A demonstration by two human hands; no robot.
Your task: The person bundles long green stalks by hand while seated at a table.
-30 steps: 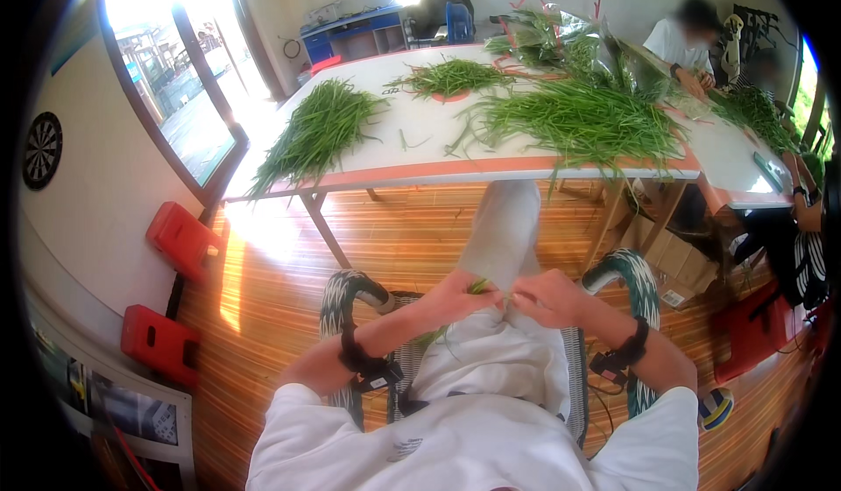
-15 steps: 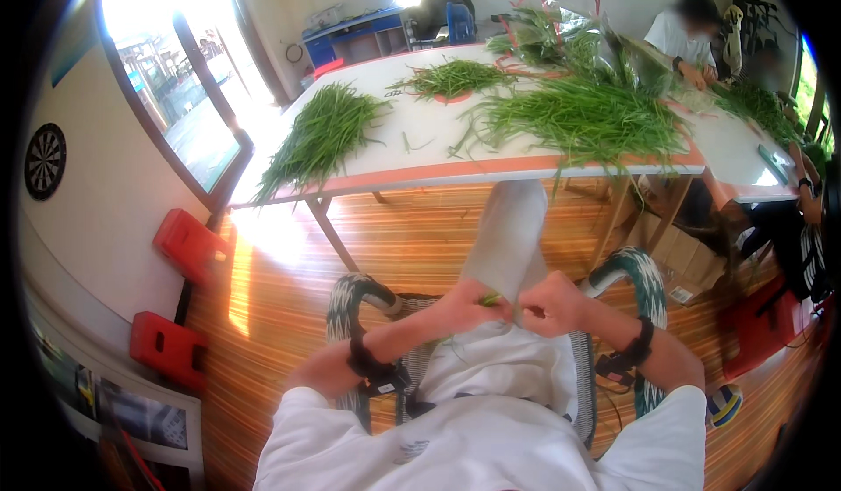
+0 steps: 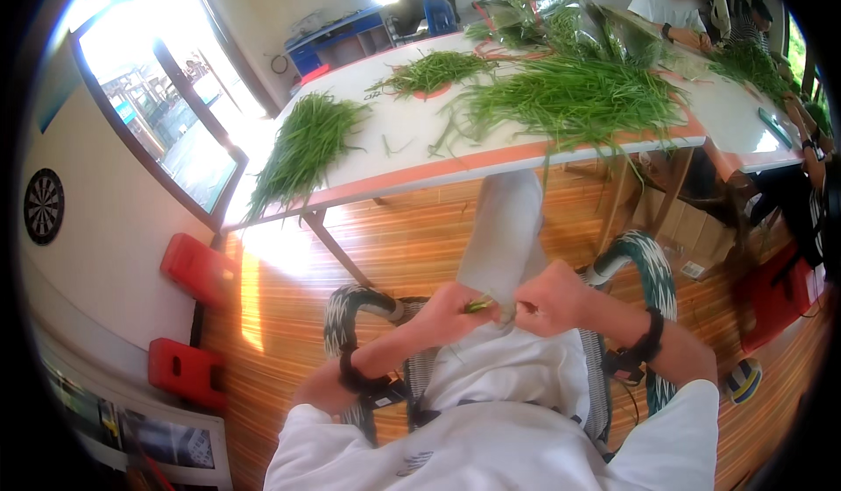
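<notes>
The left hand (image 3: 451,310) has its fingers closed on a few green stalks (image 3: 478,305), held above the person's lap; I see only a short green piece by the thumb, the rest being covered by the fingers. A thin strand seems to hang below that hand, too faint against the white clothes for me to follow. The right hand (image 3: 554,298) is curled just beside it, knuckles up, with its inner side turned out of my sight, so I can't tell whether it pinches anything or how tightly it is drawn in. The small gap between the hands is blurred, and I can't make out whether a stalk crosses it.

Beyond the knees, the white table (image 3: 416,145) bears a left heap of greens (image 3: 307,149), a smaller middle heap (image 3: 438,70) and a broad right heap (image 3: 569,97), whose leaves hang over the near edge. Clear plastic bags (image 3: 644,46) behind the right heap catch glare, which muddles what they hold. A co-worker (image 3: 670,2) sits at the far right, head cut by the top edge. Under the table, a cardboard box (image 3: 688,228) is partly hidden by the table's legs.
</notes>
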